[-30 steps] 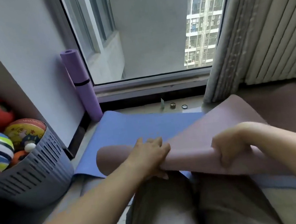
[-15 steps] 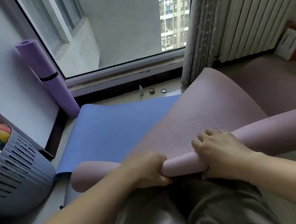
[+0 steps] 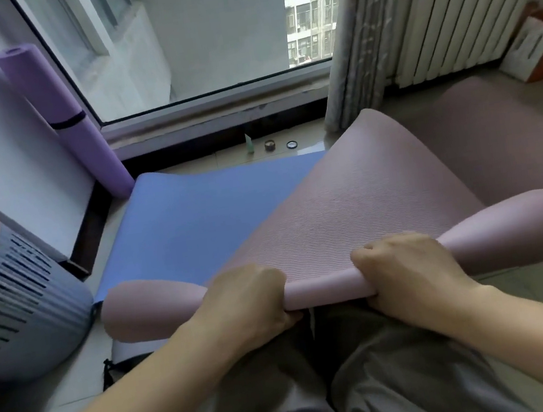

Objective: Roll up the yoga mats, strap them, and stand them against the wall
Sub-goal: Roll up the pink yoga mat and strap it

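The left hand (image 3: 251,298) is curled round the rolled part of the pink mat (image 3: 326,290), knuckles on top and thumb tucked beneath. The right hand (image 3: 410,274) clasps the same roll in the same way, just to the right, with a short bare stretch of roll between them. The roll lies across the person's lap. Its long axis runs roughly from nine o'clock to three o'clock, with the right end a little farther away. It is squeezed thin where the hands hold it and flares wider at both ends. The unrolled sheet humps up toward twelve and one o'clock, then drops to the floor out at two o'clock.

Under it the blue mat (image 3: 202,215) lies flat, showing at eleven o'clock and again as a small corner at three o'clock beyond the roll's right end. At ten o'clock a rolled purple mat (image 3: 90,150) leans against the wall beside the window (image 3: 207,41), with a dark strap (image 3: 67,120) round its middle. A grey slotted basket (image 3: 17,308) holding balls sits at nine o'clock, near the roll's left end. At one o'clock the curtain (image 3: 345,40) hangs to the floor close behind the raised sheet. Three small things (image 3: 270,145) sit on the floor at twelve o'clock, below the window frame, too small to identify. A box (image 3: 532,47) stands at two o'clock.
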